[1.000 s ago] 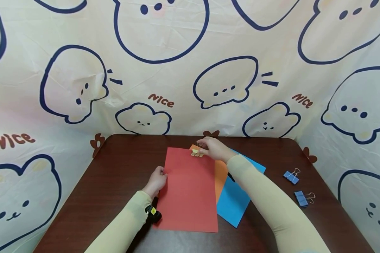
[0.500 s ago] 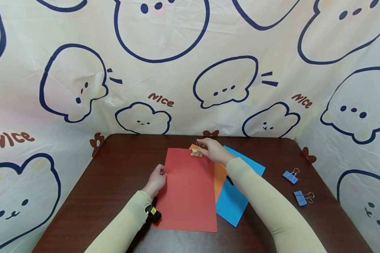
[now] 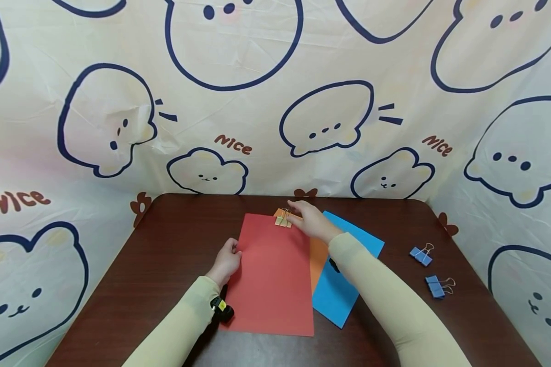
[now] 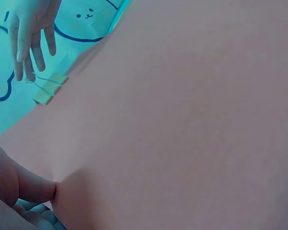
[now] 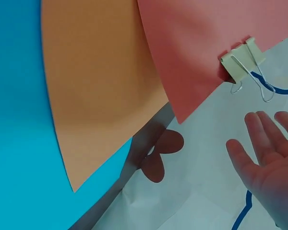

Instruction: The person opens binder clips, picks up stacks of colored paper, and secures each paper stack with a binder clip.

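A sheet of red paper (image 3: pixel 275 285) is held up tilted toward me, its left edge pinched between the thumb (image 4: pixel 36 186) and fingers of my left hand (image 3: pixel 226 261). At its far edge sits a pale yellow binder clip (image 3: pixel 282 220), clamped over the paper with its wire handles pointing outward in the right wrist view. My right hand (image 3: pixel 313 221) is just beside the clip; the right wrist view shows its fingers (image 5: pixel 259 136) spread and apart from the handles. Orange paper (image 3: pixel 319 255) lies behind the red sheet, partly hidden by it.
Blue paper (image 3: pixel 337 293) lies at an angle under the orange sheet, partly beneath my right forearm. Two blue binder clips (image 3: pixel 421 256) rest on the right side of the dark wood table (image 3: pixel 174 239). A patterned cloth backdrop (image 3: pixel 266 173) stands behind the table.
My right fingers have let go of the yellow clip's handles and spread slightly away. The clip stays on the red paper's far edge. My left hand keeps its pinch.
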`<state>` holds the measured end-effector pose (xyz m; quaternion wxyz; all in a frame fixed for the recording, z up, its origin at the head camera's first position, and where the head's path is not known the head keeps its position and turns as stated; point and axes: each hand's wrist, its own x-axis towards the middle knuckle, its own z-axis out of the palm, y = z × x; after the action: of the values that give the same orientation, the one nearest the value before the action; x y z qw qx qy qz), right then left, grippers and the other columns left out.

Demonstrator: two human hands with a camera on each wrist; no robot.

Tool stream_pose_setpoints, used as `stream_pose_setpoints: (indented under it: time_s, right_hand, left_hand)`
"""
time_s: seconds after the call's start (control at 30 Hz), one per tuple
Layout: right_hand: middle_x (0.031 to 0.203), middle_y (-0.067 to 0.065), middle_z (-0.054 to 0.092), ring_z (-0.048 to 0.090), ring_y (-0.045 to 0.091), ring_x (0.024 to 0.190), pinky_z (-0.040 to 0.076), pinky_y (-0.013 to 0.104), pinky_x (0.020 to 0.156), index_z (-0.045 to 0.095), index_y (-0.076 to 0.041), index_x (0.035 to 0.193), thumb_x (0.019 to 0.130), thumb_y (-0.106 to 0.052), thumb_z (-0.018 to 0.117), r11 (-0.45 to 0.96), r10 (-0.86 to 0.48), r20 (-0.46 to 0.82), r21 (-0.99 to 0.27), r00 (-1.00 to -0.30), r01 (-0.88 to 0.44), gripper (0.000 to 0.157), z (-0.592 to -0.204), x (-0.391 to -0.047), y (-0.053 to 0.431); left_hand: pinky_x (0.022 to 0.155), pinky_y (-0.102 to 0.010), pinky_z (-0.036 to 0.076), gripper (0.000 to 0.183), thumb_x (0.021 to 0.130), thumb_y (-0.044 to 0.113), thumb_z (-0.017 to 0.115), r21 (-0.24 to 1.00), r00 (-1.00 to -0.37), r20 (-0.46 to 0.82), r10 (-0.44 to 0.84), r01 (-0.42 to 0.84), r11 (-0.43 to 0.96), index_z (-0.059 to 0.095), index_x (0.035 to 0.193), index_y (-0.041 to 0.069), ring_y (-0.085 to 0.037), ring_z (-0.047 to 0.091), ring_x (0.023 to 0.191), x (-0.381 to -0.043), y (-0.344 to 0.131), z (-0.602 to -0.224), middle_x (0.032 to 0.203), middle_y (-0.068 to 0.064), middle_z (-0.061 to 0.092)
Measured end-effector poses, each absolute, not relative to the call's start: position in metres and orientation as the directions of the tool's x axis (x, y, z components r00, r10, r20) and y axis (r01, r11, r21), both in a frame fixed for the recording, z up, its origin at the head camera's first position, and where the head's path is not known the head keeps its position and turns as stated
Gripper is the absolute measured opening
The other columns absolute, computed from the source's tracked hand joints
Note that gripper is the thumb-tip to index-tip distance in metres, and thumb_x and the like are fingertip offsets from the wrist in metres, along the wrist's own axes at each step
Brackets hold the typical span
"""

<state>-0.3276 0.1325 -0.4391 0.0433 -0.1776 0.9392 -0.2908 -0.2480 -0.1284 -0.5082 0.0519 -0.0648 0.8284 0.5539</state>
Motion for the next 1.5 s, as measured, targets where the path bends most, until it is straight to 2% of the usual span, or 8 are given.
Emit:
stream_pose_setpoints:
  time_s: [0.27,0.47,0.63,0.8,1.03,1.5]
  right_hand:
    - [0.16,0.015,0.041,0.051,0.035,0.14,0.049,0.048,0.109,0.04,-0.012,0.159,0.104,-0.032,0.064,0.771,-0.352,0.076,-0.542,-0.933,-0.336,0.063,-0.44,-0.318,0.146]
    - [0.157,0.015,0.045,0.047,0.036,0.142,0.046,0.051,0.112,0.049,-0.011,0.154,0.103,-0.031,0.064,0.787,-0.328,0.054,-0.537,-0.943,-0.304,0.056,-0.437,-0.309,0.153]
    - [0.155,0.014,0.048,0.046,0.036,0.143,0.048,0.051,0.11,0.053,-0.013,0.151,0.103,-0.031,0.064,0.815,-0.304,0.025,-0.511,-0.952,-0.274,0.053,-0.437,-0.301,0.158]
    - [0.151,0.015,0.052,0.049,0.035,0.14,0.049,0.05,0.109,0.054,-0.01,0.15,0.104,-0.032,0.063,0.825,-0.317,0.013,-0.49,-0.948,-0.282,0.052,-0.438,-0.296,0.166]
    - [0.151,0.018,0.052,0.048,0.038,0.141,0.048,0.051,0.11,0.056,-0.009,0.148,0.103,-0.03,0.064,0.848,-0.311,-0.012,-0.455,-0.95,-0.272,0.05,-0.437,-0.291,0.173]
    - [0.151,0.018,0.053,0.05,0.038,0.14,0.052,0.051,0.105,0.056,-0.009,0.148,0.103,-0.028,0.065,0.854,-0.294,-0.023,-0.455,-0.956,-0.252,0.05,-0.439,-0.287,0.178]
  left_hand:
    - [0.079,-0.039,0.038,0.005,0.107,0.001,0.044,0.909,-0.984,-0.169,-0.052,-0.176,0.379,0.048,0.109,0.001,-0.031,0.052,0.097,-0.248,-0.127,-0.509,0.111,-0.021,0.058]
    - [0.078,-0.04,0.038,0.005,0.107,0.002,0.044,0.902,-0.983,-0.176,-0.055,-0.183,0.39,0.048,0.11,0.001,-0.031,0.052,0.095,-0.248,-0.127,-0.509,0.107,-0.02,0.057]
    - [0.076,-0.038,0.036,0.004,0.107,0.002,0.044,0.901,-0.983,-0.178,-0.052,-0.184,0.393,0.047,0.11,0.001,-0.03,0.049,0.094,-0.248,-0.128,-0.508,0.103,-0.017,0.053]
    - [0.074,-0.037,0.035,0.005,0.107,0.003,0.044,0.902,-0.98,-0.191,-0.054,-0.197,0.385,0.047,0.111,0.001,-0.03,0.049,0.094,-0.247,-0.128,-0.508,0.105,-0.018,0.052]
    - [0.081,-0.043,0.037,0.009,0.108,0.004,0.045,0.897,-0.98,-0.189,-0.059,-0.197,0.397,0.048,0.115,0.001,-0.034,0.049,0.1,-0.248,-0.128,-0.508,0.113,-0.021,0.054]
    - [0.076,-0.038,0.036,0.006,0.107,0.003,0.044,0.9,-0.978,-0.2,-0.06,-0.207,0.383,0.046,0.112,0.0,-0.031,0.048,0.097,-0.249,-0.129,-0.507,0.107,-0.018,0.051]
